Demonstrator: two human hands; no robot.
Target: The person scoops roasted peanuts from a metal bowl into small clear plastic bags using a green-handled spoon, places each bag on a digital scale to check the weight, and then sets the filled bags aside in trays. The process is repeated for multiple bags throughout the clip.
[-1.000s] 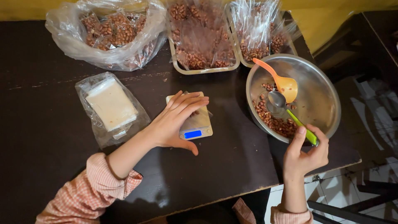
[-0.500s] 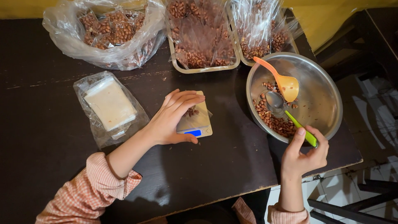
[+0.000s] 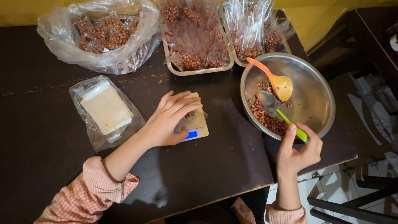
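1. Since a moment ago, little has shifted: my left hand (image 3: pixel 168 120) has stayed flat on the small scale (image 3: pixel 194 124), and my right hand (image 3: pixel 299 150) has slid the spoon a little lower in the bowl.
2. Dark wooden surface (image 3: pixel 207 174) carries everything and fills most of the view.
3. Large clear plastic bag (image 3: pixel 99 37) of small packed peanut pouches sits at the far left edge.
4. Steel bowl (image 3: pixel 306 89) stands at the right, near the surface's corner, with loose peanuts (image 3: pixel 265 118) heaped on its near-left side.
5. Two trays (image 3: pixel 195 70) of clear pouches with peanuts stand side by side at the far edge, just beyond the bowl.
6. Flat white block in a clear bag (image 3: pixel 105 108) lies left of my left hand, apart from it.
7. Scale lies between that bag and the bowl; my left grip is spread loose over it, fingers apart, clamped on nothing.
8. Orange scoop (image 3: pixel 278 81) leans in the bowl, untouched.
9. Metal spoon with a green handle (image 3: pixel 286 120) has its tip among the peanuts; my right grip is closed around the handle's end.
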